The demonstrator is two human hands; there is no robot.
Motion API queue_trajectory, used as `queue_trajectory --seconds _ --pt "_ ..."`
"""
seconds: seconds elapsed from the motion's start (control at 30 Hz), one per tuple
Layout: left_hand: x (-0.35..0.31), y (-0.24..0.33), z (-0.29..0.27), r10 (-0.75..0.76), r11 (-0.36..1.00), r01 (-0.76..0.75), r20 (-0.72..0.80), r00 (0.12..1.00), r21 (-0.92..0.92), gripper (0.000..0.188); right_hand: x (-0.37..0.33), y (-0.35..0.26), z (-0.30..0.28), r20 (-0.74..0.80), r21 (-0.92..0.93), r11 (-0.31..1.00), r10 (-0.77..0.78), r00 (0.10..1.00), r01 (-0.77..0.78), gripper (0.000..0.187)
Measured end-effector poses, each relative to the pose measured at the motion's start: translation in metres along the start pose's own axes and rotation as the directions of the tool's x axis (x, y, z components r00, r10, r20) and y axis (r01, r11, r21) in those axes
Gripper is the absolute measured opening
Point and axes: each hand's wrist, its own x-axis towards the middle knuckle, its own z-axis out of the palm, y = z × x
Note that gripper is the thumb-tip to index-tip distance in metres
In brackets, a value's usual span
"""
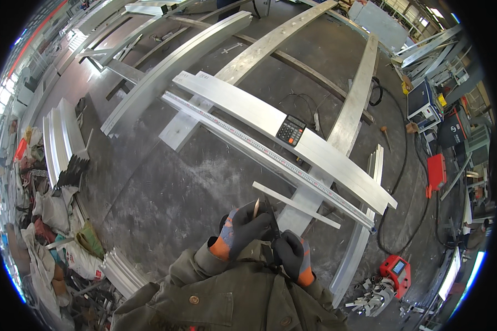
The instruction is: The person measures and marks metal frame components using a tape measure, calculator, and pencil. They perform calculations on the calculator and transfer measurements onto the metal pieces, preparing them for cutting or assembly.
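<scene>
Both hands wear dark gloves with orange and blue-grey cuffs, and they are close together in front of my jacket. My left hand (245, 227) is closed around a pale wooden pencil (257, 207), its pointed end showing above the fingers. My right hand (291, 251) is closed on a dark slim tool (270, 213), whose exact kind I cannot make out; it slants up beside the pencil. Just beyond the hands lies a short narrow metal strip (295, 204). Farther off are a long steel ruler (248, 144) and a wide aluminium profile (232, 105) bearing a black calculator (291, 131).
Long metal beams (356, 102) support the profile and ruler. Stacked profiles (61, 140) and piled bags (52, 215) lie at left. On the right are a red machine (396, 274) beside metal offcuts (374, 297), a black cable (406, 243), a hammer (386, 137) and a red case (436, 172).
</scene>
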Motion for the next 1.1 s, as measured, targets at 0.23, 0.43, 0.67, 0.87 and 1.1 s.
queue_trajectory --seconds 0.23,0.43,0.67,0.87,1.1 --pt "-0.003 -0.026 0.026 0.057 0.997 -0.053 0.087 0.995 -0.051 0.018 -0.013 0.003 -0.018 0.048 0.235 0.967 0.084 0.995 -0.093 0.034" --pt "-0.012 -0.048 0.045 0.088 0.968 -0.067 0.076 0.993 -0.243 0.023 -0.023 0.036 -0.042 -0.034 -0.089 0.996 0.022 0.999 -0.025 0.020" --pt "-0.011 -0.046 0.048 0.118 0.993 -0.112 0.140 0.983 -0.046 0.027 -0.025 0.058 -0.035 -0.004 0.247 0.966 0.081 0.997 -0.077 0.024" --pt "-0.024 -0.034 0.025 0.171 0.985 -0.172 0.245 0.954 -0.016 0.036 -0.024 0.048 -0.029 0.135 0.284 0.955 0.052 0.990 -0.089 0.026" --pt "-0.033 -0.049 0.028 0.114 0.977 -0.060 0.268 0.957 -0.203 0.045 -0.020 0.058 -0.023 0.069 0.177 0.984 -0.020 0.997 0.007 0.025"
